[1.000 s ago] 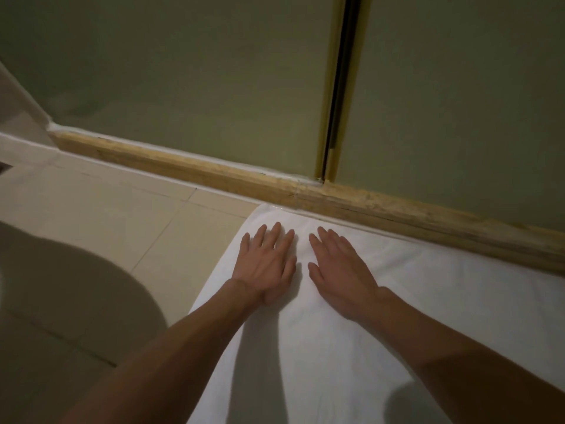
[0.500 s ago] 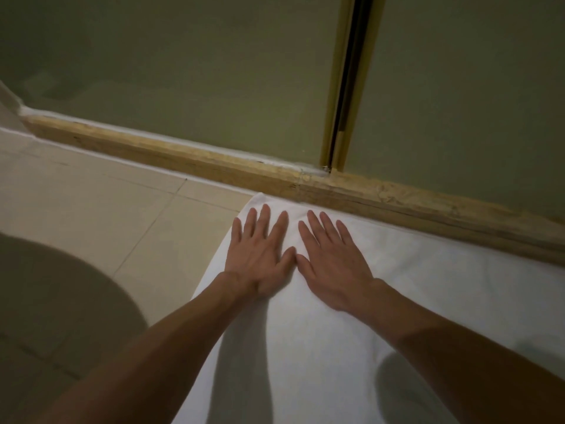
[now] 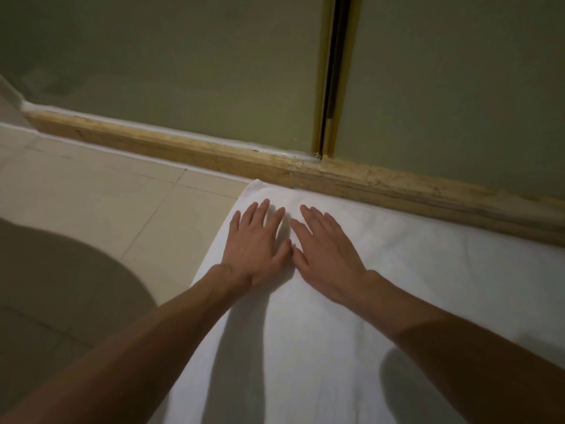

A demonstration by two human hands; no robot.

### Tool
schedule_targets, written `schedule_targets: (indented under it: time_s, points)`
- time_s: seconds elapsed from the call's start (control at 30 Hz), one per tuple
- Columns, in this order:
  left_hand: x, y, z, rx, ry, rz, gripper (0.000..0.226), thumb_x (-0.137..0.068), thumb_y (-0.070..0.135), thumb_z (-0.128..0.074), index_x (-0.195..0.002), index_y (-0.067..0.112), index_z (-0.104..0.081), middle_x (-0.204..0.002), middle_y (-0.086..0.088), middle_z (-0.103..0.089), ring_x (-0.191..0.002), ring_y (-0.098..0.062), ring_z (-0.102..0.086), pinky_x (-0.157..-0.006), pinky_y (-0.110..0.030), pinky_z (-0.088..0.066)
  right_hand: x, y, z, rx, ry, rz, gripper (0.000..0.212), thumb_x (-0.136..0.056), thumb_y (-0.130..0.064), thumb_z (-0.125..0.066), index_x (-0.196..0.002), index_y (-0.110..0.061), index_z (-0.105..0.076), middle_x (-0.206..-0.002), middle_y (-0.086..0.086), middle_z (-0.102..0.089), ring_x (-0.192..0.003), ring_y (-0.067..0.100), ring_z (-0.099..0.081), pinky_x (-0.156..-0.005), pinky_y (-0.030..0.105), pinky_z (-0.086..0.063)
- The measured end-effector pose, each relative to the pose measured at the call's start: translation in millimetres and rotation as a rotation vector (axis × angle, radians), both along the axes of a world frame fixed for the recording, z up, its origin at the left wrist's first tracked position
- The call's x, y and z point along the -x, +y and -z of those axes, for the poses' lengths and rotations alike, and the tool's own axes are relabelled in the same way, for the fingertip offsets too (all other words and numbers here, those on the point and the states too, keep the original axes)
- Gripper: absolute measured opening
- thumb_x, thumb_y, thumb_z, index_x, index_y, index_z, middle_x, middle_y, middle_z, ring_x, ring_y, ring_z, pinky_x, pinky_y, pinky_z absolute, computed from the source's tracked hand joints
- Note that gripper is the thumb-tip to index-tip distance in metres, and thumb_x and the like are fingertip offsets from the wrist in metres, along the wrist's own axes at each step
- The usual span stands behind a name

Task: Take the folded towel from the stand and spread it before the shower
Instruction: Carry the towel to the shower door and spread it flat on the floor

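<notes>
Towel (image 3: 382,301) is laid out flat on the floor, far edge snug against the shower sill (image 3: 397,185) at 12 o'clock. Left hand (image 3: 256,246) and right hand (image 3: 327,252), palms flat and fingers spread, have slid together since a second ago, thumbs nearly touching now. Pretty much done, just smoothing.

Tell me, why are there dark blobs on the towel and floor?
Head view: dim light from behind casts arm shadows on the white towel under the left hand and right hand, plus a big round shadow on the floor tiles; wide lens bends the shower threshold.
</notes>
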State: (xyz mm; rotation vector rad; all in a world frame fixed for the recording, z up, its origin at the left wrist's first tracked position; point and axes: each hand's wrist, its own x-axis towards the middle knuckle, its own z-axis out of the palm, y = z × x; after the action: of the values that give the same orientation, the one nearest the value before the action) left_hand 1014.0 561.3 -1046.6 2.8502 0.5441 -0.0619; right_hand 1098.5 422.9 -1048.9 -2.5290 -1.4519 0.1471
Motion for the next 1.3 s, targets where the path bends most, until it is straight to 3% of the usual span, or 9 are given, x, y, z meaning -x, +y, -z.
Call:
schedule_targets:
  time_s: [0.13, 0.4, 0.63, 0.8, 1.03, 1.3]
  points:
    - [40.5, -22.0, -18.5, 0.007, -0.076, 0.047, 0.069, -0.087, 0.055, -0.017, -0.144, 0.021, -0.038, -0.152, -0.009, -0.033, -0.140, -0.025, -0.027, -0.115, -0.043, -0.020, 27.9, -17.3, -12.5, -0.108, -0.003, 0.021, 0.039, -0.092, -0.026, -0.049, -0.127, -0.009, -0.055, -0.139, 0.017, -0.048, -0.126, 0.031, -0.046, -0.110, 0.040, -0.031]
    - [157.3, -57.4, -39.2, 0.016, -0.035, -0.038, 0.060, -0.090, 0.046, -0.029, -0.139, 0.015, -0.046, -0.146, -0.012, -0.042, -0.133, -0.030, -0.039, -0.110, -0.046, -0.029, 98.1, -61.3, -23.3, -0.094, 0.010, -0.045, 0.045, -0.091, -0.027, -0.053, -0.132, -0.009, -0.052, -0.137, 0.015, -0.051, -0.124, 0.029, -0.049, -0.107, 0.041, -0.038]
    - [251.9, -96.5, -40.3, 0.014, 0.082, -0.091, 0.064, -0.091, 0.051, -0.023, -0.145, 0.019, -0.036, -0.152, -0.010, -0.034, -0.140, -0.028, -0.029, -0.115, -0.045, -0.019, 167.9, -97.0, -25.5, -0.138, -0.065, -0.223, 0.045, -0.087, -0.024, -0.055, -0.127, -0.004, -0.055, -0.129, 0.021, -0.056, -0.116, 0.034, -0.054, -0.102, 0.044, -0.042]
    - [293.5, -116.4, -27.6, 0.029, 0.167, -0.135, 0.064, -0.092, 0.053, -0.024, -0.149, 0.024, -0.026, -0.158, -0.008, -0.020, -0.145, -0.026, -0.015, -0.119, -0.047, -0.008, 210.1, -127.1, -23.9, -0.050, -0.057, -0.287, 0.050, -0.088, -0.027, -0.057, -0.132, -0.005, -0.052, -0.135, 0.022, -0.052, -0.122, 0.034, -0.051, -0.105, 0.046, -0.039]
    - [313.3, -121.3, -12.5, -0.001, 0.190, -0.162, 0.066, -0.091, 0.056, -0.012, -0.151, 0.028, -0.016, -0.160, -0.008, -0.008, -0.147, -0.027, -0.004, -0.116, -0.045, 0.003, 237.4, -148.0, -16.7, 0.132, -0.002, -0.317, 0.055, -0.094, -0.030, -0.049, -0.143, -0.008, -0.038, -0.147, 0.021, -0.037, -0.135, 0.034, -0.036, -0.112, 0.049, -0.028]
    - [315.6, -124.6, 5.0, 0.000, 0.169, -0.165, 0.059, -0.095, 0.050, -0.014, -0.150, 0.032, -0.006, -0.161, -0.008, -0.001, -0.144, -0.022, 0.008, -0.115, -0.047, 0.006, 250.1, -150.0, 1.5, 0.146, -0.039, -0.287, 0.056, -0.090, -0.034, -0.053, -0.139, -0.007, -0.043, -0.144, 0.022, -0.041, -0.133, 0.036, -0.040, -0.108, 0.050, -0.034]
